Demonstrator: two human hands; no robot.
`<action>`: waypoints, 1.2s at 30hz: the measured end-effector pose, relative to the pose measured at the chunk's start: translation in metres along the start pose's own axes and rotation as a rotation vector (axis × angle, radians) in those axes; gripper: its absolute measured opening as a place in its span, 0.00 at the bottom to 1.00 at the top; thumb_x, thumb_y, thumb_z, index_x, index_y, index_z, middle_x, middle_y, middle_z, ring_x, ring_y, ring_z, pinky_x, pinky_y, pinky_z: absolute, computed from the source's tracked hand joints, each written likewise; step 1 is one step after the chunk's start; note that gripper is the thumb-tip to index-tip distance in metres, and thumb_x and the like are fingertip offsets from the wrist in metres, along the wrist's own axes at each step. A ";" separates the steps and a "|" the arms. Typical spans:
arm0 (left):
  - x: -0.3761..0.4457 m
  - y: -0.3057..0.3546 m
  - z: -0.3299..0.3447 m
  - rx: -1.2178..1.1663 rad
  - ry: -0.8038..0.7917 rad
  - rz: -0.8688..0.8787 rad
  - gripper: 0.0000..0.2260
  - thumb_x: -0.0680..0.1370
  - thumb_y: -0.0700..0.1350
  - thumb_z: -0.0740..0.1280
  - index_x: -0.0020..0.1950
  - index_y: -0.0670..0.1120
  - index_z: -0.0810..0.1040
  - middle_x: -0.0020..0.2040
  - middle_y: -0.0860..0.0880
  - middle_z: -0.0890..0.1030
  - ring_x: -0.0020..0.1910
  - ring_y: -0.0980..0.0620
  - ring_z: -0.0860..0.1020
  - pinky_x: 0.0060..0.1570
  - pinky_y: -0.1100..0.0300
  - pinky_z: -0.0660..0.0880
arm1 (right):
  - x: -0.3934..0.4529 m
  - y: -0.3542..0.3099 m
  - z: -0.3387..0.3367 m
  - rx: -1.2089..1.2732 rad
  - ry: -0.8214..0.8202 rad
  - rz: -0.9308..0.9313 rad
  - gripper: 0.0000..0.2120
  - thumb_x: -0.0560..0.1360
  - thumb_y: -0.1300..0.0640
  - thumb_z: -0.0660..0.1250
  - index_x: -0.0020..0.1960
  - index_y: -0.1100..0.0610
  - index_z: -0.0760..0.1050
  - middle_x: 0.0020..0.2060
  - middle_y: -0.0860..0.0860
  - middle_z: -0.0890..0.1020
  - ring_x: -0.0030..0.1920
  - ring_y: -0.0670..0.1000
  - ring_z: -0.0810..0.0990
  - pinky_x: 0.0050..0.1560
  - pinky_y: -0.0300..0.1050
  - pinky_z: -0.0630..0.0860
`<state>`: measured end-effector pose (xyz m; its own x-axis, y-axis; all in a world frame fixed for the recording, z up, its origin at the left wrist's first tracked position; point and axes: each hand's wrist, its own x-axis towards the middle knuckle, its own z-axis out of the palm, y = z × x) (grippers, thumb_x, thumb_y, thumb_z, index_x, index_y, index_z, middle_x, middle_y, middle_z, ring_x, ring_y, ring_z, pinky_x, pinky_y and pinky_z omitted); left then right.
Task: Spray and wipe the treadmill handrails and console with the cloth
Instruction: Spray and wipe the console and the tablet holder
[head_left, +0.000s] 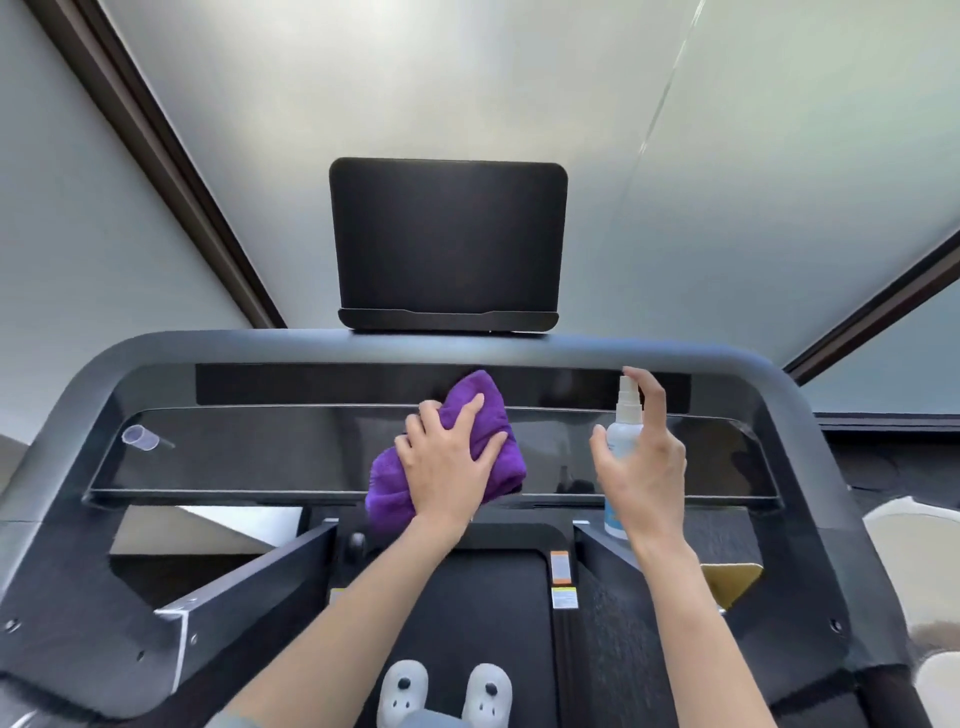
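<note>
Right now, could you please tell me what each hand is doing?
Left hand: open, fingers spread, pressing the purple cloth on the console.
Right hand: closed around the spray bottle, forefinger over its nozzle.

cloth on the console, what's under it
The cloth lies on the glossy black console, its lower end hanging over the front edge. The left hand presses on top. The patch of console beneath is covered, so its state cannot be seen.
</note>
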<state>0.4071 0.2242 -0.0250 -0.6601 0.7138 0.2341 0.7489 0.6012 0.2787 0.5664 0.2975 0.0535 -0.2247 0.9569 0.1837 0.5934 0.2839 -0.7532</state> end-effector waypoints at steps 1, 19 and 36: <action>-0.005 0.008 0.001 0.010 -0.003 -0.004 0.22 0.73 0.64 0.67 0.64 0.57 0.78 0.53 0.43 0.75 0.48 0.43 0.74 0.45 0.49 0.70 | 0.001 0.002 -0.001 0.002 0.009 0.003 0.29 0.74 0.63 0.67 0.69 0.43 0.63 0.28 0.51 0.73 0.31 0.56 0.74 0.40 0.55 0.78; 0.000 0.030 0.017 -0.002 -0.008 0.274 0.22 0.77 0.63 0.62 0.69 0.58 0.72 0.59 0.42 0.72 0.54 0.43 0.71 0.51 0.49 0.69 | -0.001 0.036 -0.021 0.005 0.039 0.014 0.29 0.74 0.64 0.67 0.69 0.44 0.64 0.26 0.46 0.66 0.27 0.52 0.68 0.40 0.55 0.77; 0.008 0.080 0.031 -0.061 -0.070 0.390 0.21 0.77 0.62 0.62 0.68 0.58 0.73 0.60 0.43 0.72 0.57 0.42 0.72 0.54 0.48 0.69 | 0.001 0.057 -0.050 -0.006 0.150 0.057 0.29 0.73 0.64 0.68 0.67 0.42 0.63 0.28 0.46 0.72 0.30 0.51 0.74 0.35 0.47 0.72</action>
<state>0.4640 0.2892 -0.0301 -0.3199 0.9084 0.2694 0.9363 0.2595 0.2367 0.6382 0.3178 0.0426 -0.0729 0.9697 0.2334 0.6067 0.2288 -0.7613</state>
